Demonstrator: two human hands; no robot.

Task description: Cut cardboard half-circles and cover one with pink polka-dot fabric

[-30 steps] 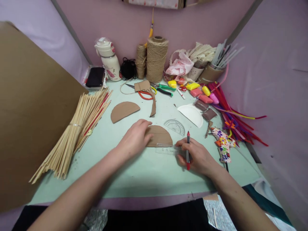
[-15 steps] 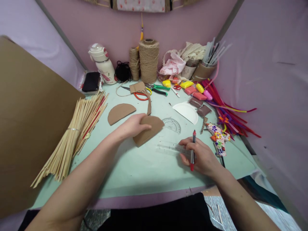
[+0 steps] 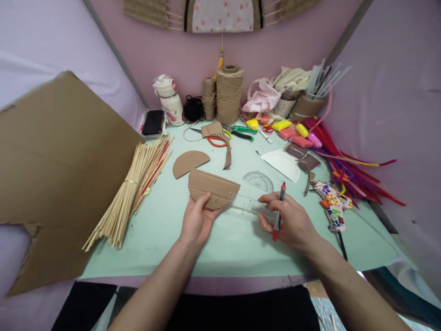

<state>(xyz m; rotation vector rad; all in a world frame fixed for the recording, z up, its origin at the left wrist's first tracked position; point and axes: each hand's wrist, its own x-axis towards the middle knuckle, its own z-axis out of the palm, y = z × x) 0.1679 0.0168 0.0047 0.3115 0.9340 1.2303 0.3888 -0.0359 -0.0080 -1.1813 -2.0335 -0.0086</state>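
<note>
Brown corrugated-cardboard half-disc (image 3: 214,186) now turned, straight edge away; my left fingers (image 3: 201,201) pinch it, right fingers (image 3: 272,197) grip red-and-grey pen (image 3: 277,219), clear plastic ruler (image 3: 253,206).

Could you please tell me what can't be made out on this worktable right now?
All in the head view:
- Left hand: some fingers hidden behind the cardboard half-disc.
- Clear ruler: near end covered by the right hand; markings too faint to read.
- Protractor: numbers too small.
- Scissors: middle hidden under a cardboard scrap.
- Wall hanging: top cut off by the picture's edge.
</note>
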